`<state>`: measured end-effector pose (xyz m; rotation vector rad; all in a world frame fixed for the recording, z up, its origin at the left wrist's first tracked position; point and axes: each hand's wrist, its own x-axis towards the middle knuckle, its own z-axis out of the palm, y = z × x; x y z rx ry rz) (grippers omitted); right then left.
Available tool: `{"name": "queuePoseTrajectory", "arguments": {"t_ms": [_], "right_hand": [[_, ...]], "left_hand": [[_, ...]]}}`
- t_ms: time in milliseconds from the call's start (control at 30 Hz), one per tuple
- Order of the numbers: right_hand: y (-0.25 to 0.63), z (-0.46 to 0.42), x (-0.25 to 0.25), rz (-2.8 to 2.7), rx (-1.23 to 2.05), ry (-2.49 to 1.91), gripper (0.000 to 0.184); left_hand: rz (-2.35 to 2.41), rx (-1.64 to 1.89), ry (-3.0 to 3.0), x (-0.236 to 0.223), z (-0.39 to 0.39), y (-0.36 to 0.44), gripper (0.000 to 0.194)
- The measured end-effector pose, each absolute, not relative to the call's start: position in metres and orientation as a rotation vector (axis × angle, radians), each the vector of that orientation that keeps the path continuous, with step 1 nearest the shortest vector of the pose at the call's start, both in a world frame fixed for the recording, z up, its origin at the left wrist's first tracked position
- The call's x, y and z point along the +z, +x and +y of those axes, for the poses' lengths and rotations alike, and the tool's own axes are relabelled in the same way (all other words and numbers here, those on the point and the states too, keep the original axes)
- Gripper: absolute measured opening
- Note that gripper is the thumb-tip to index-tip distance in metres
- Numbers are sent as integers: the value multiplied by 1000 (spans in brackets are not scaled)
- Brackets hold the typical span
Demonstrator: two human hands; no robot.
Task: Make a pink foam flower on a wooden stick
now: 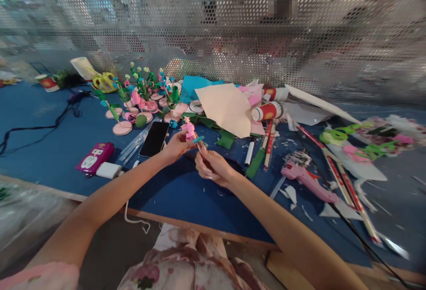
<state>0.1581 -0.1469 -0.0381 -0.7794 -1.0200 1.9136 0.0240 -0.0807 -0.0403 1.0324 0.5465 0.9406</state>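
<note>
My left hand [177,146] pinches a small pink paper flower [189,131] by its side, above the front middle of the table. The fingers of my right hand [213,166] are closed round the lower end of the flower's thin stick. A little blue paper strip [199,139] crosses the stick between both hands. Beyond my left hand lies a black phone [154,139]. Behind it stand several small paper flowers [143,81] on round pink bases [122,128]. A small blue paper piece [173,123] rests near the phone's upper corner.
To the right lie a pink glue gun [309,181], a white marker [249,153] and red-and-white sticks. Paper sheets [226,108] and red paper cups [268,111] sit at the back. A purple power socket [96,158] is at left. A perforated metal screen [186,24] bounds the table.
</note>
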Motion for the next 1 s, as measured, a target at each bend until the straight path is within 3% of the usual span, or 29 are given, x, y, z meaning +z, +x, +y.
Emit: {"name": "queuePoseTrajectory", "arguments": {"t_ms": [233, 367, 500, 700, 1000], "right_hand": [[157, -150, -48, -1199, 1160, -1124, 39], [158, -151, -52, -1353, 909, -1184, 33], [157, -148, -54, -1213, 948, -1203, 33], [157, -144, -53, -1047, 1205, -1161, 43], [157, -144, -49, -1036, 1343, -1113, 47]], "left_hand": [[681, 1043, 1011, -36, -81, 24, 46], [728, 1075, 1029, -40, -80, 25, 43], [714, 1064, 1058, -42, -81, 26, 37], [651, 958, 1047, -44, -81, 25, 47], [462, 829, 1164, -45, -82, 19, 44]]}}
